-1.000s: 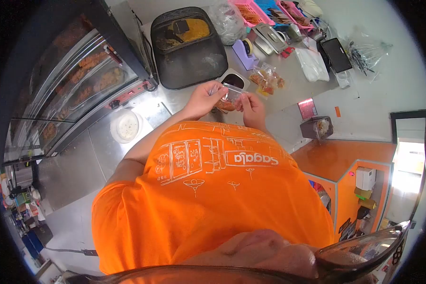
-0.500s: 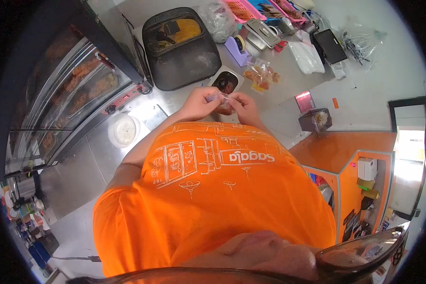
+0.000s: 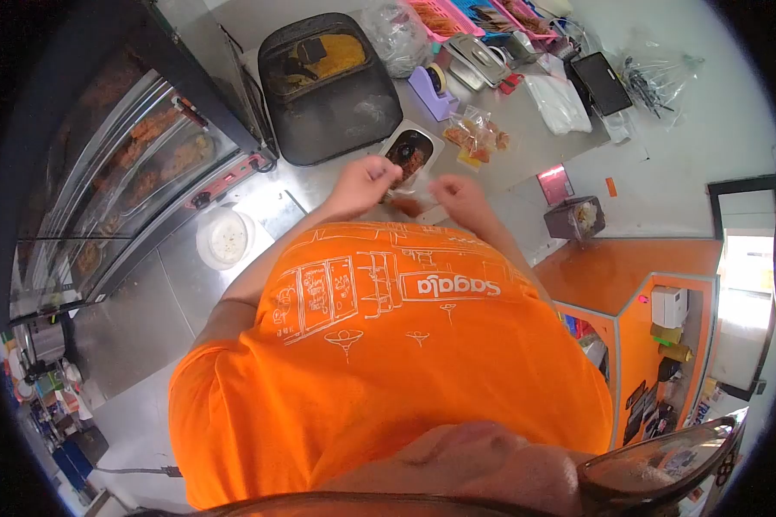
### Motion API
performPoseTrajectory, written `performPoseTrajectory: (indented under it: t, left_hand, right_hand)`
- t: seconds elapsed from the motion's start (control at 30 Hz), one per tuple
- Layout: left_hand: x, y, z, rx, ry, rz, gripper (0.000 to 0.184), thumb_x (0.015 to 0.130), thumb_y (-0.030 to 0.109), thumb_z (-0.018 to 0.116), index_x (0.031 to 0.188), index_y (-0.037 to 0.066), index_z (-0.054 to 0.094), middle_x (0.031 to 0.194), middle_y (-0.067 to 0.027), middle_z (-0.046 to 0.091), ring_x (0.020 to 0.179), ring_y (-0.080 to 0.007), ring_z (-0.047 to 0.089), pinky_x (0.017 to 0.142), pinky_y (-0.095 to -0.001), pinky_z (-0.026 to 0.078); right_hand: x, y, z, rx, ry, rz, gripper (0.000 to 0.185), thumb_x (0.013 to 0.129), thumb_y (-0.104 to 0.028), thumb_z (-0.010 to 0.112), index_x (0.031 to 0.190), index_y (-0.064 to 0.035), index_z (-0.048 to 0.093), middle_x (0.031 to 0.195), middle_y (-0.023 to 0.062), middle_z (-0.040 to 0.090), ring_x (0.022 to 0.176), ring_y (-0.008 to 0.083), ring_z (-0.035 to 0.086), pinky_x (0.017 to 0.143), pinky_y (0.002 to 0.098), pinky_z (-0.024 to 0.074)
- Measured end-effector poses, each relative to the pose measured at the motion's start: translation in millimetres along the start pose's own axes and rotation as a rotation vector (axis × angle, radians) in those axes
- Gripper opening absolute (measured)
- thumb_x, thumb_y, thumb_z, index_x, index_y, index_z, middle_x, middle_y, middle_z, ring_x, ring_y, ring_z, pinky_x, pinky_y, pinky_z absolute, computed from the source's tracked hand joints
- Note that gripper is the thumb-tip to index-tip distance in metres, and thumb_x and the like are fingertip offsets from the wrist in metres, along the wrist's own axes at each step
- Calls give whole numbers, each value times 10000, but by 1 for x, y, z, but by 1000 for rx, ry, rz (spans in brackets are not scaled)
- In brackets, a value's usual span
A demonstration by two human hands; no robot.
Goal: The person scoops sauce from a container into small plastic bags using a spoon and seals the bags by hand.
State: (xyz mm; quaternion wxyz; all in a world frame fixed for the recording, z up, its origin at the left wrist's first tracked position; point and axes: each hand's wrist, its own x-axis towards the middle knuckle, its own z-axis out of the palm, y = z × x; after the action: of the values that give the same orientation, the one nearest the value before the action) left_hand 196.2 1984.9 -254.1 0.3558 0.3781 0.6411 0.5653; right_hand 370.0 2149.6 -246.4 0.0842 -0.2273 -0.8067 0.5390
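A small clear plastic bag (image 3: 408,205) with reddish-brown contents is low between my two hands, close to my shirt. My left hand (image 3: 366,184) is closed, thumb and fingers pinched at the bag's left. On its right side my right hand (image 3: 461,198) is closed too, slightly smeared by motion. Thin plastic seems to stretch between the hands, though the exact grip points are hard to see. Just beyond them stands a metal container (image 3: 416,153) with dark red-brown food and a black utensil in it.
A large black-lidded appliance (image 3: 328,112) stands behind my left hand. Filled bags (image 3: 476,138), a purple tape dispenser (image 3: 435,93) and white plastic bags (image 3: 559,102) lie to the right. At left are a glass food case (image 3: 147,155) and a white tub (image 3: 224,237).
My hands were together at the bag's top and have moved apart sideways, the left to the left and the right to the right. More of the metal container now shows.
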Motion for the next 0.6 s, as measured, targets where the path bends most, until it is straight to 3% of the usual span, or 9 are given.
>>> performPoseTrajectory:
  t: [0.03, 0.07, 0.17, 0.2, 0.27, 0.37, 0.43, 0.5, 0.6]
  left_hand:
    - [2, 6, -4, -75, 78, -3, 168, 940, 183, 580, 939, 16, 604, 754, 25, 560, 697, -78, 494, 652, -248, 416]
    - [2, 27, -19, -291, -39, -262, 256, 956, 195, 518, 1144, 25, 553, 815, 14, 531, 704, -88, 461, 679, -245, 401]
    - [4, 21, -29, -1134, -138, -350, 366, 943, 154, 488, 1278, 5, 481, 847, -9, 492, 692, -112, 422, 658, -256, 382]
    - [6, 8, -31, -1200, -190, -314, 366, 925, 95, 453, 1269, -28, 486, 935, -61, 532, 759, -136, 497, 714, -289, 457]
    - [4, 12, -22, -1097, -77, -295, 376, 923, 54, 449, 1290, -26, 468, 966, -82, 545, 804, -155, 529, 764, -305, 475]
    - [5, 9, -21, -984, -9, -245, 390, 951, 2, 415, 1340, -25, 400, 1134, -159, 569, 1009, -225, 582, 922, -346, 483]
    - [2, 13, -14, -934, 14, -188, 378, 977, 27, 405, 1350, -24, 377, 1197, -187, 560, 1079, -246, 577, 962, -353, 474]
    - [1, 12, -10, -941, 27, -172, 368, 994, 67, 417, 1349, -19, 370, 1248, -197, 548, 1144, -264, 557, 999, -362, 457]
    - [1, 14, -6, -971, 52, -160, 341, 992, 77, 428, 1320, -10, 392, 1153, -156, 583, 1063, -238, 577, 943, -349, 472]
  right_hand:
    - [3, 9, -8, 27, 90, 25, 207, 902, -194, 608, 795, -17, 626, 686, 14, 572, 663, 87, 499, 599, 276, 422]
    - [10, 26, -17, 55, 220, 14, 210, 919, -210, 590, 809, -38, 638, 697, -4, 565, 675, 80, 501, 611, 259, 419]
    - [38, 49, -48, -63, 430, 223, 259, 945, -297, 564, 894, -61, 656, 781, -1, 593, 711, 89, 529, 642, 255, 437]
    - [51, 62, -53, -48, 435, 189, 263, 949, -306, 556, 922, -62, 651, 810, 8, 604, 724, 94, 538, 654, 260, 445]
    - [70, 95, -53, -21, 446, 118, 279, 958, -324, 539, 980, -65, 641, 866, 26, 625, 748, 105, 556, 679, 269, 460]
    - [64, 36, -35, 166, 410, 23, 293, 973, -330, 516, 1013, -58, 619, 914, 45, 641, 773, 112, 571, 712, 278, 472]
    - [55, 18, -17, 417, 117, -79, 234, 952, -269, 580, 1001, -48, 642, 921, 8, 638, 759, 85, 554, 712, 268, 466]
    - [33, -25, 11, 229, -160, -99, 192, 940, -229, 596, 963, -43, 638, 897, 10, 634, 755, 81, 549, 697, 260, 458]
    - [25, -26, 44, 31, -243, -41, 162, 935, -191, 596, 929, -33, 632, 854, 8, 618, 741, 79, 533, 669, 263, 443]
